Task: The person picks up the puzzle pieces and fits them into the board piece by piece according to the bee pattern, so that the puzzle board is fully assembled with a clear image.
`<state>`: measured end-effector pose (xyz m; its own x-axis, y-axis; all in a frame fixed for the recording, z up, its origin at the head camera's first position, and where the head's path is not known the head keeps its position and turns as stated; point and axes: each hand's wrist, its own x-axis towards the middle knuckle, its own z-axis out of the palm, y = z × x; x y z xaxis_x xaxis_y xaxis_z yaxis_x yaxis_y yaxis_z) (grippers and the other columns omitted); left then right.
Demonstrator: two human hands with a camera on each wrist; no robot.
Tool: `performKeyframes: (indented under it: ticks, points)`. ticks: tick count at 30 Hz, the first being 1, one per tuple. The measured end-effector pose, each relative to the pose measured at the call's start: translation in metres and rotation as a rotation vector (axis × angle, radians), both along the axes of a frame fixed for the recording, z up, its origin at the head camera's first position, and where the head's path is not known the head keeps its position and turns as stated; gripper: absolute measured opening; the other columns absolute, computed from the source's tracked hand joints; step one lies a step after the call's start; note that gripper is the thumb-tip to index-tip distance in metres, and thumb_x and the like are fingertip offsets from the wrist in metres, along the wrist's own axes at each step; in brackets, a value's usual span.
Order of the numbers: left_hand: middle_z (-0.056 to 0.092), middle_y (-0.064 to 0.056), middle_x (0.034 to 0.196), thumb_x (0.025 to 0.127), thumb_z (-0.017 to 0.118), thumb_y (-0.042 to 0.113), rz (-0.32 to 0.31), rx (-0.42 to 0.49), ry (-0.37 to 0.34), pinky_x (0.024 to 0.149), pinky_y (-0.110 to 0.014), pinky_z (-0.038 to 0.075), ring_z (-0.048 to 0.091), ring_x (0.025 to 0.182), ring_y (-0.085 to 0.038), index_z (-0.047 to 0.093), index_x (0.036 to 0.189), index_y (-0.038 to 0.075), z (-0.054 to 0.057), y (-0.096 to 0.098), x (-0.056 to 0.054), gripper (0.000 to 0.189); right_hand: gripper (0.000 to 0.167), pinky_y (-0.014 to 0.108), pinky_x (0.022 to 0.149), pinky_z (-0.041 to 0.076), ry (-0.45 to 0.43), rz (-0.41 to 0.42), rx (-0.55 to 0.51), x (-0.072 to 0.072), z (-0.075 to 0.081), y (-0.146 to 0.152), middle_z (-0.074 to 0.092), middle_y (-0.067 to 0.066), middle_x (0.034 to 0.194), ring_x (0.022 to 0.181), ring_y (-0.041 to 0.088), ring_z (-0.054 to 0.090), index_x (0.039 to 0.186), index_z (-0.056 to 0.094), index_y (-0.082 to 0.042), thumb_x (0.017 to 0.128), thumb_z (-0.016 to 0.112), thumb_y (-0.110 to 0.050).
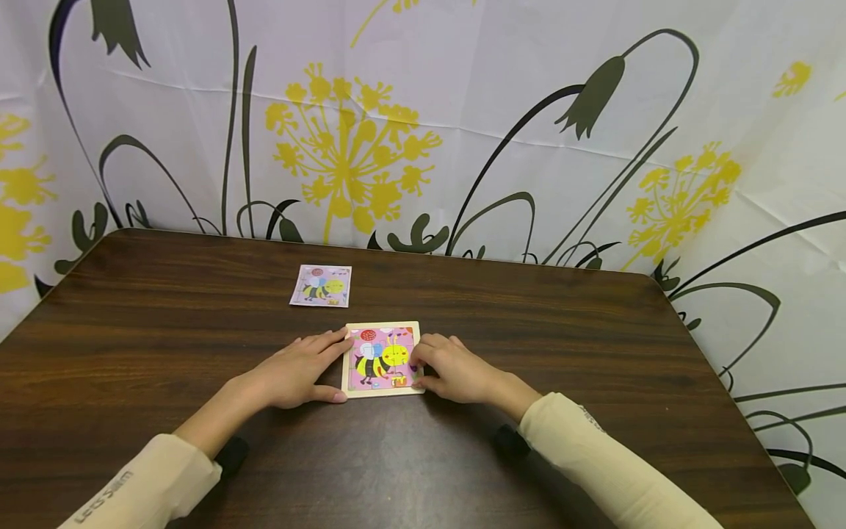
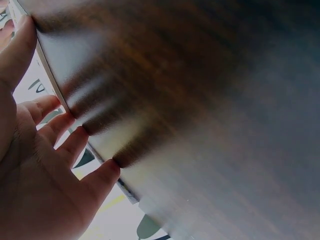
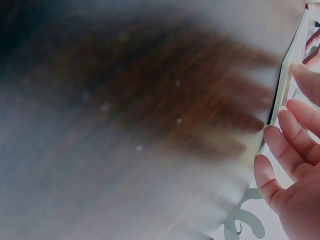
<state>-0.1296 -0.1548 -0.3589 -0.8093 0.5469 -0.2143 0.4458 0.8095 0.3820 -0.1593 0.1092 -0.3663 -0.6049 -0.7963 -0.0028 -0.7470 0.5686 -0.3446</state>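
A square jigsaw puzzle (image 1: 380,360) with a pale wooden frame lies flat on the table, showing a yellow and black bee on pink. My left hand (image 1: 294,371) rests at its left side, with fingertips on the upper left of the frame and the thumb by the lower left corner. Across from it, my right hand (image 1: 456,369) touches the right edge, its bent index finger and thumb over the outer pieces, which they partly hide. In the right wrist view, the right thumb (image 3: 306,80) lies against the frame's side while the other fingers are loosely bent.
Behind the puzzle and to its left lies a square picture card (image 1: 322,286) with the same bee. The dark wooden table (image 1: 562,330) ends at a patterned curtain (image 1: 463,110) with yellow flowers and grey stems. Dark wrist straps show below both sleeves.
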Motion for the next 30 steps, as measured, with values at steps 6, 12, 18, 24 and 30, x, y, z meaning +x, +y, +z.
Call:
performKeyframes:
  ticks: [6, 12, 18, 24, 30]
  points:
    - [0.026, -0.024, 0.144, 0.080, 0.063, 0.047, 0.004, -0.004, -0.004, 0.098, -0.062, 0.021, 0.026, 0.129, -0.042, 0.032, 0.140, 0.003, -0.0007, 0.0000, 0.0001, 0.081, 0.022, 0.027, 0.070, 0.033, -0.006, -0.008, 0.007, 0.0000, -0.0005, 0.0004, 0.053, -0.001, 0.096, 0.090, 0.014, 0.047, 0.098, 0.062, -0.010, 0.082, 0.069, -0.023]
    - [0.027, -0.024, 0.143, 0.080, 0.063, 0.047, 0.003, -0.005, -0.001, 0.098, -0.062, 0.022, 0.026, 0.129, -0.042, 0.032, 0.140, 0.002, -0.0007, 0.0003, 0.0004, 0.081, 0.023, 0.027, 0.071, 0.033, -0.013, -0.009, 0.007, -0.0002, -0.0005, 0.0012, 0.053, -0.001, 0.097, 0.091, 0.014, 0.047, 0.100, 0.062, -0.010, 0.082, 0.069, -0.023]
    - [0.027, -0.024, 0.143, 0.080, 0.063, 0.047, 0.001, -0.008, 0.000, 0.098, -0.062, 0.022, 0.027, 0.129, -0.042, 0.033, 0.140, 0.002, -0.0004, 0.0001, -0.0002, 0.081, 0.024, 0.027, 0.069, 0.032, -0.023, 0.010, -0.018, -0.0014, -0.0001, 0.0014, 0.053, 0.000, 0.093, 0.086, 0.013, 0.045, 0.105, 0.061, -0.011, 0.083, 0.068, -0.020]
    - [0.027, -0.024, 0.143, 0.080, 0.063, 0.049, 0.002, -0.019, -0.004, 0.098, -0.061, 0.022, 0.026, 0.129, -0.042, 0.032, 0.140, 0.002, 0.0007, 0.0004, -0.0012, 0.082, 0.029, 0.026, 0.067, 0.030, 0.000, 0.040, -0.025, -0.0020, -0.0003, 0.0018, 0.055, 0.002, 0.094, 0.084, 0.013, 0.047, 0.112, 0.065, -0.015, 0.083, 0.068, -0.019]
    - [0.028, -0.023, 0.143, 0.079, 0.063, 0.049, -0.002, -0.024, 0.001, 0.098, -0.060, 0.024, 0.027, 0.128, -0.042, 0.034, 0.139, 0.002, 0.0025, 0.0008, -0.0019, 0.082, 0.027, 0.025, 0.066, 0.028, -0.005, 0.039, -0.028, -0.0027, -0.0014, 0.0028, 0.054, 0.001, 0.092, 0.082, 0.012, 0.046, 0.110, 0.068, -0.017, 0.083, 0.069, -0.018]
